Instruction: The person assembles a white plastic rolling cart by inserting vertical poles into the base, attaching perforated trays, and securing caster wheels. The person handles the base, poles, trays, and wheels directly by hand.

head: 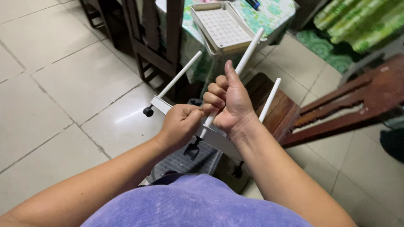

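Head view, looking down: nearest is your purple shirt (189,201), soft and a bit faded. Just past it your two hands meet over a grey shelf (219,141) that you hold upside down. Your left hand (179,124) is closed tight around the bottom of the middle pole, right where it meets the shelf. Your right hand (229,98) is wrapped around the same pole (248,52) a bit higher up, thumb pointing along it.

Three white poles are already standing in the shelf. The left pole (179,75) and the right pole (269,101) stick up with no hand on them. Small black wheels (148,111) are already on the corners. I think the middle pole is being fixed now; I cannot tell if it is all the way in.

The poles are round, thin and smooth. The shelf is flat and hard, like plastic.

Farther off lies a white tray (223,27) with little holes, on a green flowery cloth (273,12). Dark wooden chairs (160,46) stand on shiny pale tiles (63,84).
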